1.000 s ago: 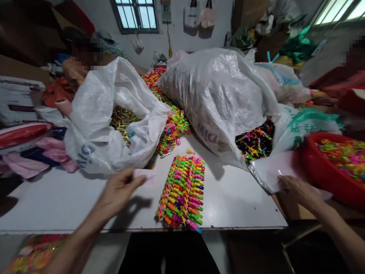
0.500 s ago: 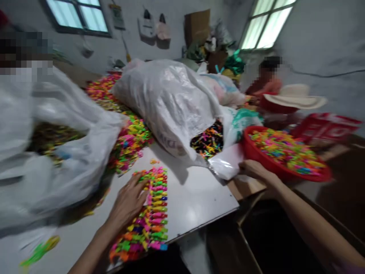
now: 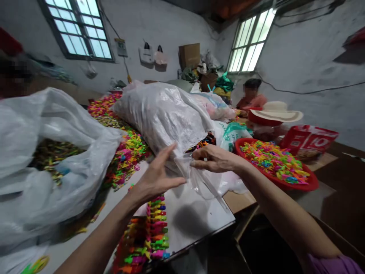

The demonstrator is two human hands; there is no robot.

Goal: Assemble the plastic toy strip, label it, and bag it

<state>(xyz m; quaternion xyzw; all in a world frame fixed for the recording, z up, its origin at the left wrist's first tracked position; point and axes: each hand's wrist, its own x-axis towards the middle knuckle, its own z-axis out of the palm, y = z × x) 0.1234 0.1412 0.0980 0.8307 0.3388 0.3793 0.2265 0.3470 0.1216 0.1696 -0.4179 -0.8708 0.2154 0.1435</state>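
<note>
My right hand (image 3: 216,158) pinches the edge of a clear plastic bag (image 3: 201,184), which hangs below its fingers over the table. To the left of the bag is my left hand (image 3: 155,176), its thumb and fingers spread wide around the bag's top corner; nothing is gripped in it. Below my left forearm lie neat rows of small bright plastic pieces (image 3: 159,228), partly covered by the arm. Just behind both hands rests a big white sack (image 3: 168,110), its mouth showing dark and orange pieces (image 3: 209,140).
A red basin (image 3: 313,184) heaped with coloured pieces stands to the right, near a red packet (image 3: 310,140) and a pale hat (image 3: 276,111). An opened white sack (image 3: 99,160) fills the left side. A person (image 3: 251,97) sits at the far right. Loose pieces (image 3: 129,150) lie piled between the sacks.
My right hand has come from beside the basin to the middle with the clear bag. My left hand has lifted off the rows of pieces and spread open beside the bag.
</note>
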